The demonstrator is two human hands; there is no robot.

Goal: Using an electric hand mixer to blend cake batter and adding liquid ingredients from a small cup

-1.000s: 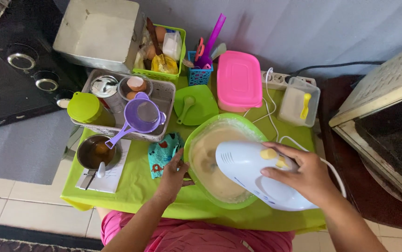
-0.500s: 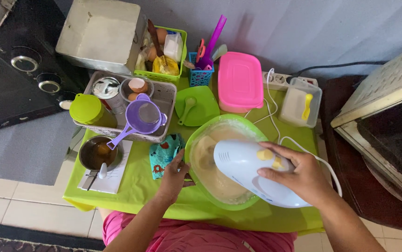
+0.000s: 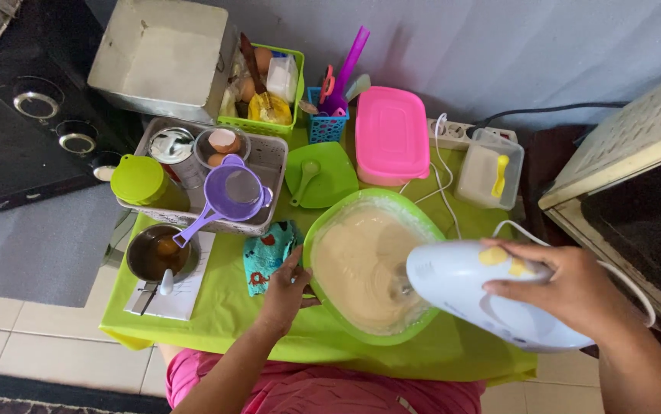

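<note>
Two hands working: right hand [image 3: 568, 287] is gripping the white hand mixer [image 3: 491, 295], beaters dipping left into the green bowl [image 3: 323, 222] of batter, left hand [image 3: 284, 287] clasping the bowl's near-left rim.

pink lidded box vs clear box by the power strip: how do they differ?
The pink box is opaque, and its pink lid has no visible clip; the clear box shows pale contents through its see-through walls and has a yellow clip on its lid. The pink one looks larger and lies nearer the blue basket. Both are rectangular, lidded and lie on the green cloth.
</note>
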